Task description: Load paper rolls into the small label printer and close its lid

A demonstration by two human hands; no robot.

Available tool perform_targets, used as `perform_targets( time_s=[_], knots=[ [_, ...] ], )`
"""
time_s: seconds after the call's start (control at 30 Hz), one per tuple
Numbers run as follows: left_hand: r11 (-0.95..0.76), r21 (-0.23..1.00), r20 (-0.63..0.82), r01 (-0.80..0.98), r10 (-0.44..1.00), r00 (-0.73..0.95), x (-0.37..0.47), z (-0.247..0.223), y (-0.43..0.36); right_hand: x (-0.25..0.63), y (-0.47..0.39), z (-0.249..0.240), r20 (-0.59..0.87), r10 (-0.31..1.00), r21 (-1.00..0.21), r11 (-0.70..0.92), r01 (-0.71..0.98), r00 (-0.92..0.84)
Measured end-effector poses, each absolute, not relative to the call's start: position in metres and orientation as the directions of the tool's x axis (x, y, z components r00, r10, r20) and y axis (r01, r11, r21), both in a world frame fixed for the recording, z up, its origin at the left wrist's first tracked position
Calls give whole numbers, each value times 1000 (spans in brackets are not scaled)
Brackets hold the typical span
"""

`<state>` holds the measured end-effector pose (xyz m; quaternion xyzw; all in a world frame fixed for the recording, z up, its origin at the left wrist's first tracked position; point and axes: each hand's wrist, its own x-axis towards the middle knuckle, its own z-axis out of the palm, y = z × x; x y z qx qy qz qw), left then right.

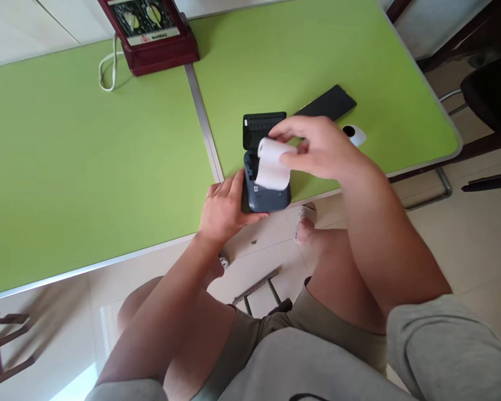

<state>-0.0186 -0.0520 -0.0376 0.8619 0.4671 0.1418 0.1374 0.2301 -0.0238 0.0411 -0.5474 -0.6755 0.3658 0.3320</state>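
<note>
A small dark label printer [269, 200] sits at the near edge of the green table, its lid [264, 129] flipped up and back. My left hand [225, 206] is wrapped around the printer's left side and front corner, steadying it. Between the thumb and fingers of my right hand [313, 146] is a white paper roll [274, 161], held just above the printer's compartment. The loose end of the paper hangs down over the printer's front. The roll partly covers the compartment's inside.
Behind my right hand lies a black phone [334, 102], with a white rounded object with a black spot [357, 135] near it. A dark red appliance with dials [158, 53] and a white cord stands at the back left. A metal strip [204, 122] crosses the green table [108, 167].
</note>
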Motion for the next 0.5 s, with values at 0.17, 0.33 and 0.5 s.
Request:
perform_targets(
  time_s=[0.17,0.33,0.5],
  knots=[
    [-534,377,122,757,839,531,-20,-38,-51,249,-33,9,-58,968,-970,4,-245,243],
    [-528,373,135,763,844,519,-21,-40,-50,248,-42,-19,-37,950,-976,-101,193,310],
    [-530,362,143,767,845,516,-21,-38,-51,245,-39,-18,259,947,-695,45,717,192]
  ],
)
